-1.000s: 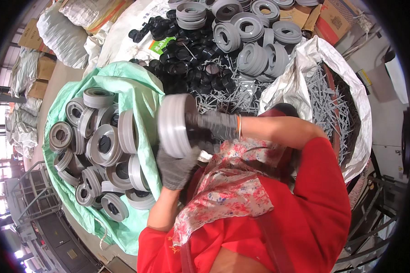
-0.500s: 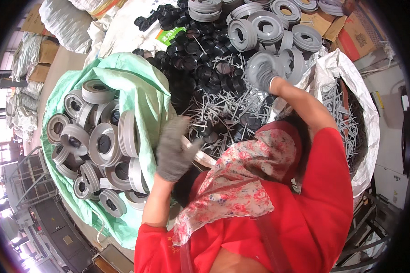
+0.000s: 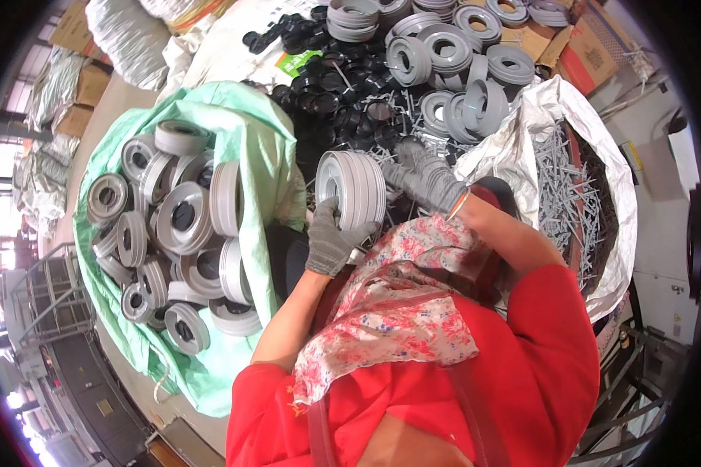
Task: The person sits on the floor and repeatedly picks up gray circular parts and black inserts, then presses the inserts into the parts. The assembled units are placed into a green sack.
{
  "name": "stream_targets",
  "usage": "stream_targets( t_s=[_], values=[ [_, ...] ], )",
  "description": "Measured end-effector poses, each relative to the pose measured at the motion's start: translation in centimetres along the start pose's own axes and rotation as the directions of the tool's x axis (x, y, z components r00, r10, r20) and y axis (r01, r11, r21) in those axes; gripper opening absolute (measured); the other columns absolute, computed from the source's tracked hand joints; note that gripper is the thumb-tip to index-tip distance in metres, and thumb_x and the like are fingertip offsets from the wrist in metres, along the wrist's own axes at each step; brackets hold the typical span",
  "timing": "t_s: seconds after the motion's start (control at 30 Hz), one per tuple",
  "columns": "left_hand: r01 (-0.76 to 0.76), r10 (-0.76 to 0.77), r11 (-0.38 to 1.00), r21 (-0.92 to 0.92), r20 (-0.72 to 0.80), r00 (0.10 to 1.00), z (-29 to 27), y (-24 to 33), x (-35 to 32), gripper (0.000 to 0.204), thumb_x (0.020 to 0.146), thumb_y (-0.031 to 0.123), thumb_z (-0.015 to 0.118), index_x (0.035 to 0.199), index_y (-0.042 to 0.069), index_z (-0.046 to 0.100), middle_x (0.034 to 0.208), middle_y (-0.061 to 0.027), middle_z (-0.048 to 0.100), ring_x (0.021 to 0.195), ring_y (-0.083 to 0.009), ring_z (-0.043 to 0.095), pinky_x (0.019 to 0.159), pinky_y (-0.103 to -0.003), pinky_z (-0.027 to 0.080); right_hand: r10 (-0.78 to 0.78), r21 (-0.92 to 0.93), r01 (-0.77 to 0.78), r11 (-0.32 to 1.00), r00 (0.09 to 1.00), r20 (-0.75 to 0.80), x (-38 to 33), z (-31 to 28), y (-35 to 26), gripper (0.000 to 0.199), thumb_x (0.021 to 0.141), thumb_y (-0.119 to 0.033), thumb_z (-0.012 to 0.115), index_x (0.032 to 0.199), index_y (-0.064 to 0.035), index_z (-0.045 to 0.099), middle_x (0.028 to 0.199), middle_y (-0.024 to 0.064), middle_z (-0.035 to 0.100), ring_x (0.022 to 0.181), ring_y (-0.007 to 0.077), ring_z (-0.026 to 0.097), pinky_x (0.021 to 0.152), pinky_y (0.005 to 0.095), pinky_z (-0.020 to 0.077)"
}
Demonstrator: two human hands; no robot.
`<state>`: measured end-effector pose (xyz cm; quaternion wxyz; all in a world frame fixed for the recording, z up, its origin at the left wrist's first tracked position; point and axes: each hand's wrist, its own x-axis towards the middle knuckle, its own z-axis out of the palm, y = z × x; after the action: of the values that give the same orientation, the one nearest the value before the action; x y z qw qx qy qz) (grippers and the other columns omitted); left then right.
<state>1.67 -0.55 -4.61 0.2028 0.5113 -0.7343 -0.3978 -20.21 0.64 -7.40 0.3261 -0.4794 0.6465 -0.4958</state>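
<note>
One ridged grey ring (image 3: pixel 362 187), left knit-gloved grip (image 3: pixel 332 241) clasping it, right grip (image 3: pixel 426 179) unclear

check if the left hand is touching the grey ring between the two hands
Touching. The head view shows the left hand gripping the lower part of the grey ring, its thumb against the ribbed side.
</note>
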Motion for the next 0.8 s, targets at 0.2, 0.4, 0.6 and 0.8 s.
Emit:
stream_targets(
  t_s=[0.2, 0.4, 0.6, 0.8],
  values=[
    [-0.022, -0.019, 0.929, -0.37, -0.106, 0.994, 1.7, -1.9, -2.8, 0.053, 0.078, 0.025, 0.073, 0.116, -0.004, 0.051, 0.102, -0.0119, 0.061, 0.091, -0.0193, 0.059, 0.079, -0.032, 0.049, -0.077, 0.014, 0.076, 0.997, 0.963, 0.259, -2.0, 3.6, -2.5, 0.034, 0.095, -0.033, 0.049, 0.103, -0.003, 0.063, 0.077, 0.0081, 0.063, 0.069, 0.0182, 0.057, 0.064, 0.0315, 0.0465],
    [0.018, -0.188, 0.771, -0.636, -0.2, 0.962, 2.2, -1.6, -3.2, 0.036, 0.093, 0.026, 0.054, 0.115, -0.003, 0.054, 0.095, -0.0096, 0.063, 0.08, -0.0127, 0.058, 0.067, -0.027, 0.049, 0.104, 0.486, -0.22, 0.846, 0.961, 0.255, -4.2, 4.8, -5.2, 0.032, 0.088, -0.03, 0.062, 0.099, -0.0001, 0.065, 0.084, 0.003, 0.064, 0.074, 0.0112, 0.055, 0.066, 0.0293, 0.0461],
    [-0.111, -0.035, 0.785, -0.61, -0.222, 0.974, 3.9, -5.7, -3.3, 0.036, 0.095, 0.031, 0.051, 0.109, -0.002, 0.056, 0.091, -0.0085, 0.063, 0.08, -0.0145, 0.059, 0.069, -0.029, 0.049, -0.078, 0.075, 0.064, 0.995, 0.978, 0.196, -4.9, 5.0, -3.2, 0.032, 0.088, -0.027, 0.062, 0.106, -0.0004, 0.063, 0.092, 0.0078, 0.065, 0.082, 0.0139, 0.059, 0.075, 0.0284, 0.0481],
    [0.108, -0.199, 0.723, -0.683, -0.055, 0.979, 0.7, -1.3, -4.1, 0.038, 0.094, 0.032, 0.05, 0.107, -0.002, 0.058, 0.092, -0.0117, 0.064, 0.081, -0.0182, 0.061, 0.071, -0.032, 0.049, 0.042, 0.319, -0.098, 0.942, 0.983, 0.178, -5.5, 5.2, -3.9, 0.035, 0.091, -0.034, 0.055, 0.104, -0.0029, 0.065, 0.091, 0.0132, 0.065, 0.083, 0.0223, 0.061, 0.074, 0.0345, 0.0488]
  ],
)
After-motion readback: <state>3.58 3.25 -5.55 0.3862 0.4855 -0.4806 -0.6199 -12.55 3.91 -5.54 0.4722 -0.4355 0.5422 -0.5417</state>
